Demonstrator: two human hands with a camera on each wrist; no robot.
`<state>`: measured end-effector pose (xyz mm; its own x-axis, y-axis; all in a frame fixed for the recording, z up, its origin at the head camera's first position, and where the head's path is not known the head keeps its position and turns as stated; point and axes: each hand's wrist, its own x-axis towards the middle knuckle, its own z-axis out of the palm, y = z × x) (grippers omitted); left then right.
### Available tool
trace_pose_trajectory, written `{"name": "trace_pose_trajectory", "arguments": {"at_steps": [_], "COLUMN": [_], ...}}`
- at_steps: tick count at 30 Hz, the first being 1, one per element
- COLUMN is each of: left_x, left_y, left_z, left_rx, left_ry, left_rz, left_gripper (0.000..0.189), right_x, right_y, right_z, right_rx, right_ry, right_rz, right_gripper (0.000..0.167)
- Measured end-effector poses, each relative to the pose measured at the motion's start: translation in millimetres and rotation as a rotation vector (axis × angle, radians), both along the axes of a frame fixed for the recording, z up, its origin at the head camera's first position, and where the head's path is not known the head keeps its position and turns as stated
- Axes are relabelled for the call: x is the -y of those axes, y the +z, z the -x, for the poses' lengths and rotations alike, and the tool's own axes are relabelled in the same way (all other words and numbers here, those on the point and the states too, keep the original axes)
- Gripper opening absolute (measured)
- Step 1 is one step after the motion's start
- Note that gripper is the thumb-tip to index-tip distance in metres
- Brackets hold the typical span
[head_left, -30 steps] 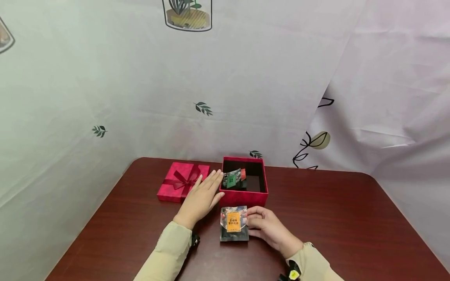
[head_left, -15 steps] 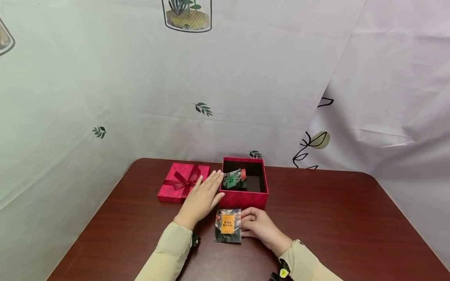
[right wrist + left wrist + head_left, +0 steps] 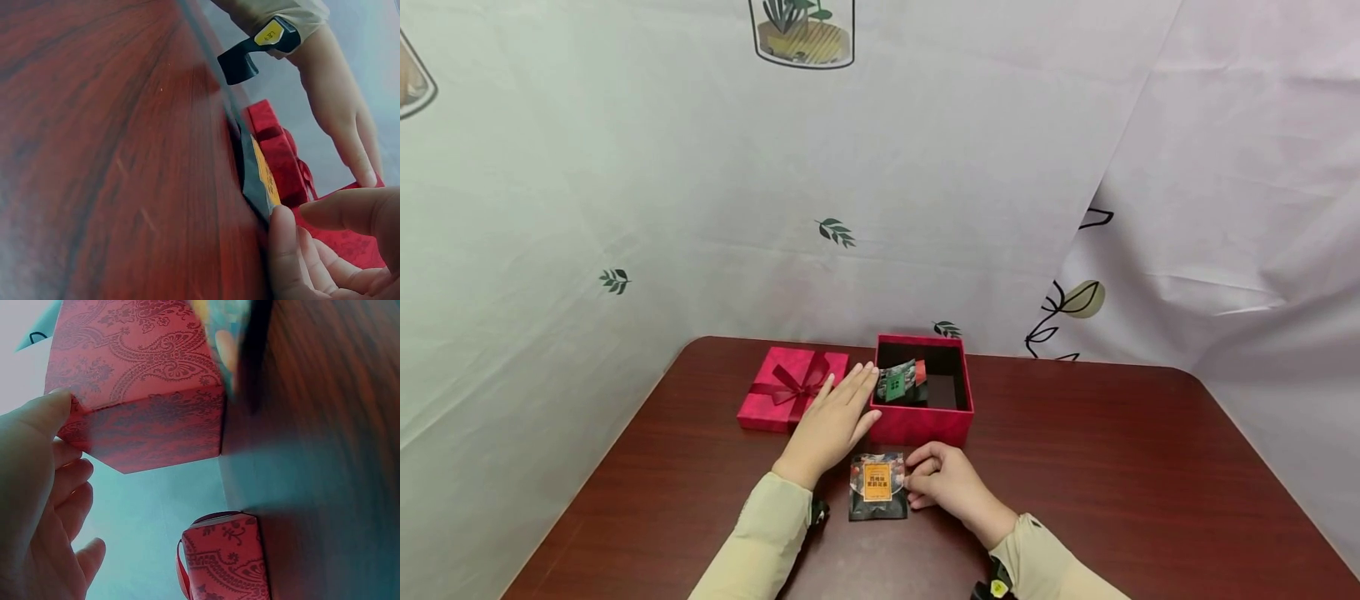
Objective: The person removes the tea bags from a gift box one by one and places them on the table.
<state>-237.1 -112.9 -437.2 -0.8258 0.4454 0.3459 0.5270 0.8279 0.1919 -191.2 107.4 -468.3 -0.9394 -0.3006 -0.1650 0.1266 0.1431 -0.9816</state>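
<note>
A dark tea sachet [image 3: 877, 487] with an orange label lies in front of the red gift box [image 3: 921, 426]. My right hand [image 3: 953, 487] has its fingertips right at the sachet's right edge. A gap shows between two of those fingertips [image 3: 282, 220] in the right wrist view, and the sachet [image 3: 259, 178] lies low beside them. With straight fingers, my left hand [image 3: 829, 425] rests along the box's left side. Its thumb touches a corner of the patterned box [image 3: 137, 356] in the left wrist view. Inside the box leans a green-labelled sachet [image 3: 896, 384], partly over a red-topped one.
Left of the box sits its red lid [image 3: 775, 375] with a ribbon bow, partly covered by my left hand. The brown table [image 3: 1097, 475] reaches back to a pale printed cloth [image 3: 722, 167] behind. Black wrist straps [image 3: 992, 583] show at both sleeves.
My right hand and the orange-labelled sachet have moved left and slightly towards me across the table. The sachet looks flatter now. My left hand stays at the box.
</note>
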Motion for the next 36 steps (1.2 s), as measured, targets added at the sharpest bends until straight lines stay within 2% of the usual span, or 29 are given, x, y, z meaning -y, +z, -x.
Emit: {"name": "trace_pose_trajectory", "arguments": {"at_steps": [5,12,16,20,26,32,36], "left_x": [0.4,0.1,-0.6,-0.4,-0.2,-0.1,-0.5], "left_y": [-0.7,-0.4,-0.3,-1.1,-1.5,-1.4,-0.1], "left_z": [0.8,0.8,0.9,1.1,0.9,1.3,0.7], "left_rx": [-0.003,-0.006,-0.003,-0.002,-0.001,-0.007,-0.009], "left_ry": [0.001,-0.003,0.002,0.006,0.004,-0.003,-0.006], "left_rz": [0.004,0.008,0.005,0.013,0.013,0.001,0.005], "left_gripper": [0.066,0.066,0.067,0.068,0.068,0.067,0.066], "right_x": [-2.1,-11.2,-16.1,-20.9,-24.7,-23.2,-20.0], "right_y": [7.9,29.9,46.1,60.5,74.0,80.6,83.4], "right_z": [-4.1,-7.4,-7.8,-5.8,4.9,24.2,38.1], "right_rx": [-0.046,-0.204,-0.273,-0.31,-0.345,-0.38,-0.361], "right_ry": [0.004,0.04,0.052,0.03,-0.039,-0.13,-0.179], "right_rz": [-0.043,-0.099,-0.096,-0.07,-0.027,0.017,0.044], "right_gripper": [0.023,0.016,0.018,0.02,0.02,0.015,0.018]}}
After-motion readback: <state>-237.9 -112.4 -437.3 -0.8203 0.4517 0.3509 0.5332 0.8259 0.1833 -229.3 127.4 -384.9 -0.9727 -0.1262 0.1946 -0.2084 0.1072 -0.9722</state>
